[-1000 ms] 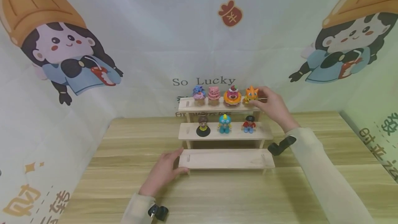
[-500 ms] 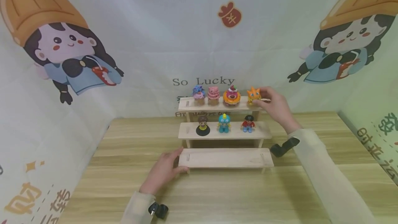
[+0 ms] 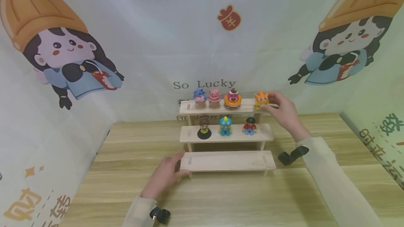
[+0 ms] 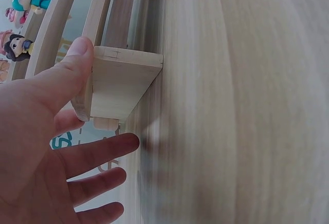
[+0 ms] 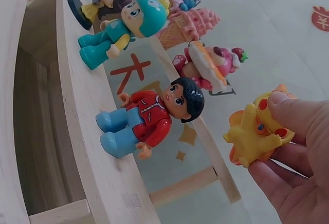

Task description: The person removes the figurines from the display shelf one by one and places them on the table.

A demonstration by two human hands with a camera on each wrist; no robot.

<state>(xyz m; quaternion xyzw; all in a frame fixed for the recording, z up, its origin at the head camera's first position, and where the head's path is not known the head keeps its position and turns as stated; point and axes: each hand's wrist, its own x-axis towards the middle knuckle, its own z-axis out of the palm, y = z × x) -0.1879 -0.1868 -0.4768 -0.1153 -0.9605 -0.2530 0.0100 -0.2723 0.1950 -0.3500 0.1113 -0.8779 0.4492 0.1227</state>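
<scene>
A three-tier wooden stand (image 3: 227, 162) stands on the table. My left hand (image 3: 164, 176) grips the left end of its lowest tier; in the left wrist view the thumb (image 4: 77, 54) lies on the edge and the other fingers spread apart. My right hand (image 3: 285, 113) pinches a yellow figurine with an orange spiky hood (image 3: 261, 100) at the right end of the top tier. In the right wrist view the yellow figurine (image 5: 257, 131) sits between thumb and fingers. Left of it stands a pink bear figurine in an orange ring (image 3: 233, 99).
Farther left on the top tier are a pink ice-cream figurine (image 3: 214, 98) and a blue one (image 3: 200, 97). The middle tier bears a brown-haired figurine (image 3: 204, 129), a teal figurine (image 3: 225, 126) and a red-jacketed figurine (image 3: 249, 126). A printed cloth (image 3: 176, 38) hangs behind.
My right hand has shifted right with the yellow figurine, widening the gap to the pink bear figurine. The left hand keeps its place on the stand. The head view has tilted slightly.
</scene>
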